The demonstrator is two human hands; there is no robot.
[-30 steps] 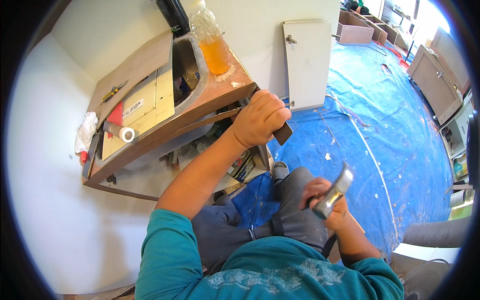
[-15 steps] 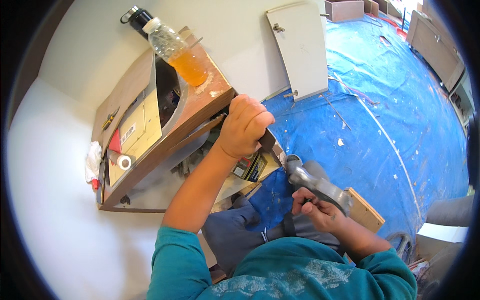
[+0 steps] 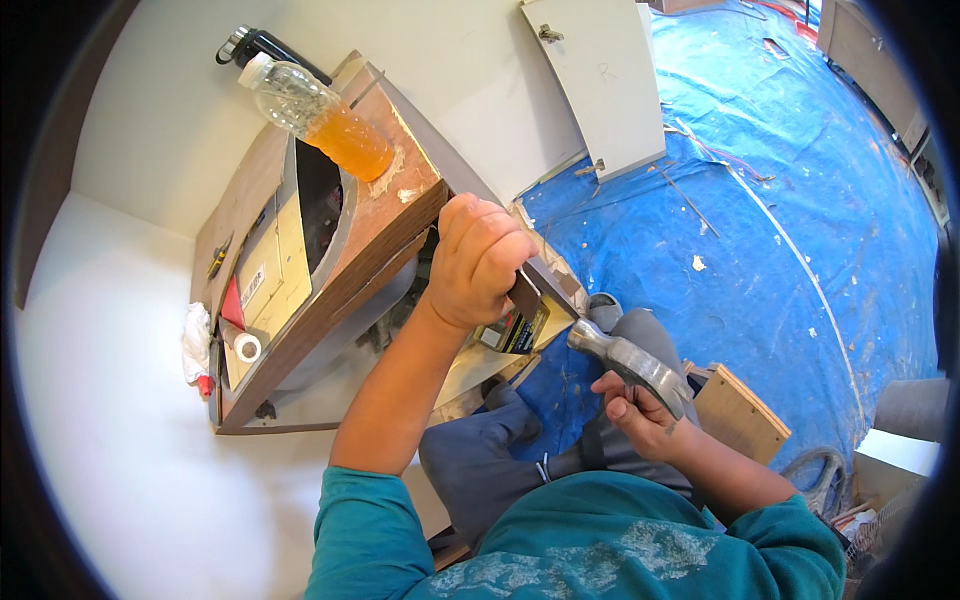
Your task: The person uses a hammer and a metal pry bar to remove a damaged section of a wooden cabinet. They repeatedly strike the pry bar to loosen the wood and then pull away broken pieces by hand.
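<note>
My left hand (image 3: 480, 260) is closed over the edge of a thin dark brown board (image 3: 526, 294) at the front corner of a wooden cabinet (image 3: 330, 330). In front of my lap, my right hand (image 3: 643, 420) is closed on a claw hammer (image 3: 630, 362). Its metal head lies above my fingers, the round face pointing toward the board; most of the handle is hidden. Inside the cabinet, below my left hand, sits a black and yellow package (image 3: 518, 332).
On the cabinet stand a bottle of orange drink (image 3: 345, 142) and a black flask (image 3: 275, 52). A white roll (image 3: 244, 347) lies by its left edge. A white door panel (image 3: 605, 95) leans on the wall. Blue tarp (image 3: 740, 270) covers the floor; a wooden piece (image 3: 738, 415) is at my right.
The view has shifted slightly. The hammer head has turned and come lower, its face nearer the board. My left hand keeps its hold on the board.
</note>
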